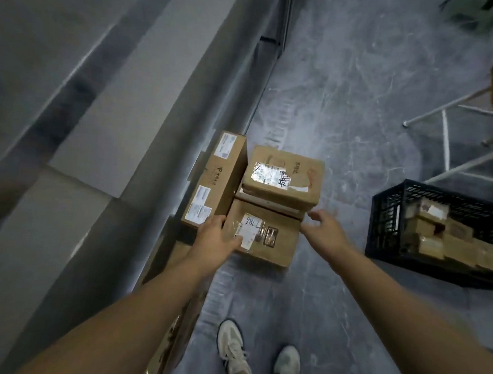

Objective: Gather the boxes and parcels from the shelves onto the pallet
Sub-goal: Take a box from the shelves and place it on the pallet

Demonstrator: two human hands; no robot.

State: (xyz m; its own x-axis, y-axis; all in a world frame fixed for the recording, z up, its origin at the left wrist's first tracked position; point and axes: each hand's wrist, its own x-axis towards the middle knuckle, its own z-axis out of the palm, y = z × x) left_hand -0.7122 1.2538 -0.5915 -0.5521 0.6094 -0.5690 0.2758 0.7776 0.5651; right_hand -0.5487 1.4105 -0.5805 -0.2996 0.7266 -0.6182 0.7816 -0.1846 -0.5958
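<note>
Right, down at the feet, two pale lace-up sneakers [234, 353] stand on the scuffed grey concrete floor [333, 303]. A grey metal shelving unit [100, 141] runs up the whole left side, blurred. Just ahead, three parcels sit tight against its base: a near brown cardboard box with a handwritten white label [277, 239], a squarish brown cardboard box with a shiny taped label [285, 178] right behind it, and a long flat brown cardboard box with printed stickers [216, 180] pressed along the left of both. Whether a pallet lies beneath them can't be made out. Off to the right there's a black slatted plastic crate [385, 221] packed with small tan parcels [446, 238], and beyond it the white metal legs of a folding stand [445, 139].

Both bare arms reach forward. The left hand [217, 238] clasps the near box's left corner, thumb across the label, fingers over the edge. The right hand [326, 230] is at the far right corner, fingers loosely spread and blurred; contact can't be told.
</note>
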